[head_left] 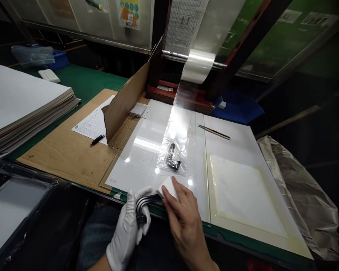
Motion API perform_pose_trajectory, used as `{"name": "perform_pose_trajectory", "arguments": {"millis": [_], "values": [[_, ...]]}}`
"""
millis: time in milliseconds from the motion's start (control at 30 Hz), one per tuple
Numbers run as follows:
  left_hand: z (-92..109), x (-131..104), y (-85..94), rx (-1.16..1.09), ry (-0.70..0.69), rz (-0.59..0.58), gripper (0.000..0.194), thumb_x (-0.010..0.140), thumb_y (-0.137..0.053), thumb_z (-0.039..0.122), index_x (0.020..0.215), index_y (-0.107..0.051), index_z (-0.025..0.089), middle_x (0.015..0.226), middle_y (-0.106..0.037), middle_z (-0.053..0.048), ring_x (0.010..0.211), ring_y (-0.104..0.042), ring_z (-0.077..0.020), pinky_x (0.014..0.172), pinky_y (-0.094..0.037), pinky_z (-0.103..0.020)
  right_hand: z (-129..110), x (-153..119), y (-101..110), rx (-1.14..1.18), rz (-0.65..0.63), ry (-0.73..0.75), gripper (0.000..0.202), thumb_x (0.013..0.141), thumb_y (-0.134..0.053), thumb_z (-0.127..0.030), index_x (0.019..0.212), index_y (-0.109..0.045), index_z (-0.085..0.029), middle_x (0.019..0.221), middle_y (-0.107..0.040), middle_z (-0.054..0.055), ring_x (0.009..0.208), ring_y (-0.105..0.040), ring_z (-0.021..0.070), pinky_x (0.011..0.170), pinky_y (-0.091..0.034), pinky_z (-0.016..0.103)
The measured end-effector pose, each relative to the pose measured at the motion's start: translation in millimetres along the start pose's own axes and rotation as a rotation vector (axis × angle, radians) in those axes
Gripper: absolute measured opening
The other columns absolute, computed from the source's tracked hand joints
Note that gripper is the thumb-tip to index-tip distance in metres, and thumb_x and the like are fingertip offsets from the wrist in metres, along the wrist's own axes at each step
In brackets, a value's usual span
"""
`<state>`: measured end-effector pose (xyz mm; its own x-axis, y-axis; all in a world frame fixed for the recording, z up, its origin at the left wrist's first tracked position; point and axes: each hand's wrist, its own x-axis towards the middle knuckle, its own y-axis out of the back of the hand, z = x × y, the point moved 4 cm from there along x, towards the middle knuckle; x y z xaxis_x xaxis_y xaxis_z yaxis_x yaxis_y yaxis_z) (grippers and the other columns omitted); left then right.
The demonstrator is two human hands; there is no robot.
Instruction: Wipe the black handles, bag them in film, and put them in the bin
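Observation:
My left hand (128, 224), in a white glove, holds a curved black part (147, 199) with light stripes at the table's front edge. My bare right hand (183, 218) grips a white block (169, 186), which touches the part's right end. Beyond my hands, a similar black part (172, 158) lies inside clear plastic film (180, 124) that runs down from a roll (198, 66).
An upright cardboard sheet (127, 101) stands left of the film, near a pen (97, 140) and a printed form (92, 124). Tweezers (214, 131) lie to the right. Stacked white sheets (25, 101) fill the far left. A blue bin (237, 107) sits at the back right.

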<state>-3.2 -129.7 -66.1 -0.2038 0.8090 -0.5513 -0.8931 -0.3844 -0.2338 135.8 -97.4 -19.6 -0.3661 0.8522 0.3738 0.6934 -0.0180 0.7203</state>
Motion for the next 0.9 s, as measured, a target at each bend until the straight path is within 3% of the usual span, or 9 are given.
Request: {"name": "perform_pose_trajectory", "arguments": {"millis": [133, 233, 367, 433, 533, 600, 733, 833, 900], "values": [[6, -1, -9.1, 0.008, -0.055, -0.026, 0.074, 0.086, -0.052, 0.075, 0.127, -0.064, 0.015, 0.054, -0.057, 0.002, 0.042, -0.047, -0.0119, 0.039, -0.038, -0.021, -9, -9, -7, -0.026, 0.042, 0.032, 0.051, 0.093, -0.049, -0.004, 0.138, -0.057, -0.026, 0.155, -0.044, 0.012, 0.136, -0.043, 0.0301, 0.097, -0.051, 0.052], [6, -2, -12.1, 0.048, -0.027, -0.011, 0.067, 0.090, -0.048, 0.071, 0.125, -0.064, 0.016, 0.050, -0.051, 0.005, 0.038, -0.038, -0.0096, 0.035, -0.031, -0.019, -8, -13, -12, -0.111, 0.124, -0.110, 0.049, 0.095, -0.051, -0.010, 0.141, -0.055, -0.027, 0.152, -0.048, 0.014, 0.132, -0.047, 0.0317, 0.092, -0.052, 0.052], [8, -1, -13.7, 0.107, -0.145, 0.004, 0.067, 0.085, -0.054, 0.074, 0.113, -0.069, 0.015, 0.055, -0.057, 0.002, 0.042, -0.046, -0.0124, 0.040, -0.041, -0.023, -7, -17, -19, -0.067, 0.184, -0.108, 0.056, 0.095, -0.049, -0.008, 0.146, -0.049, -0.031, 0.156, -0.043, 0.013, 0.135, -0.045, 0.0327, 0.094, -0.050, 0.054], [6, 0, -14.1, 0.167, -0.116, -0.006, 0.070, 0.087, -0.050, 0.075, 0.120, -0.064, 0.015, 0.052, -0.056, 0.003, 0.038, -0.043, -0.0116, 0.037, -0.037, -0.022, 0, -19, -16, -0.092, 0.185, -0.141, 0.053, 0.097, -0.048, -0.012, 0.145, -0.051, -0.034, 0.155, -0.044, 0.011, 0.134, -0.046, 0.0324, 0.095, -0.049, 0.056], [7, 0, -11.5, 0.234, 0.001, -0.056, 0.073, 0.092, -0.040, 0.072, 0.130, -0.056, 0.012, 0.047, -0.049, 0.006, 0.032, -0.033, -0.0084, 0.032, -0.026, -0.018, 17, -21, -1, -0.049, 0.173, -0.318, 0.038, 0.099, -0.051, -0.030, 0.135, -0.060, -0.038, 0.154, -0.047, 0.007, 0.133, -0.046, 0.0327, 0.099, -0.046, 0.060], [16, 0, -7.1, 0.229, 0.026, -0.126, 0.072, 0.094, -0.038, 0.070, 0.132, -0.054, 0.010, 0.049, -0.051, 0.006, 0.032, -0.032, -0.0068, 0.033, -0.024, -0.017, 26, -20, 12, 0.167, 0.152, -0.538, 0.039, 0.098, -0.053, -0.046, 0.135, -0.061, -0.037, 0.153, -0.048, 0.004, 0.139, -0.044, 0.0311, 0.109, -0.042, 0.058], [42, -4, 3.4, 0.213, 0.111, -0.363, 0.074, 0.096, -0.039, 0.067, 0.145, -0.044, 0.012, 0.048, -0.053, 0.006, 0.030, -0.029, -0.0066, 0.033, -0.021, -0.017, 25, -12, 23, 0.699, -0.194, -0.939, 0.061, 0.086, -0.059, -0.068, 0.134, -0.063, -0.030, 0.145, -0.057, 0.004, 0.143, -0.042, 0.0308, 0.122, -0.026, 0.050], [51, -10, 3.7, 0.277, 0.236, -0.591, 0.080, 0.094, -0.045, 0.067, 0.151, -0.039, 0.012, 0.041, -0.049, 0.007, 0.029, -0.030, -0.0084, 0.031, -0.019, -0.018, 12, -2, 24, 0.954, -0.496, -0.903, 0.066, 0.080, -0.065, -0.071, 0.128, -0.067, -0.026, 0.138, -0.062, 0.007, 0.137, -0.050, 0.0332, 0.121, -0.028, 0.050], [55, -9, 3.9, 0.290, 0.204, -0.548, 0.077, 0.093, -0.049, 0.065, 0.148, -0.044, 0.011, 0.039, -0.046, 0.008, 0.030, -0.031, -0.0085, 0.033, -0.020, -0.017, 9, 2, 23, 1.002, -0.529, -0.869, 0.063, 0.081, -0.066, -0.069, 0.128, -0.067, -0.027, 0.137, -0.063, 0.007, 0.136, -0.051, 0.0321, 0.120, -0.029, 0.050]]}}
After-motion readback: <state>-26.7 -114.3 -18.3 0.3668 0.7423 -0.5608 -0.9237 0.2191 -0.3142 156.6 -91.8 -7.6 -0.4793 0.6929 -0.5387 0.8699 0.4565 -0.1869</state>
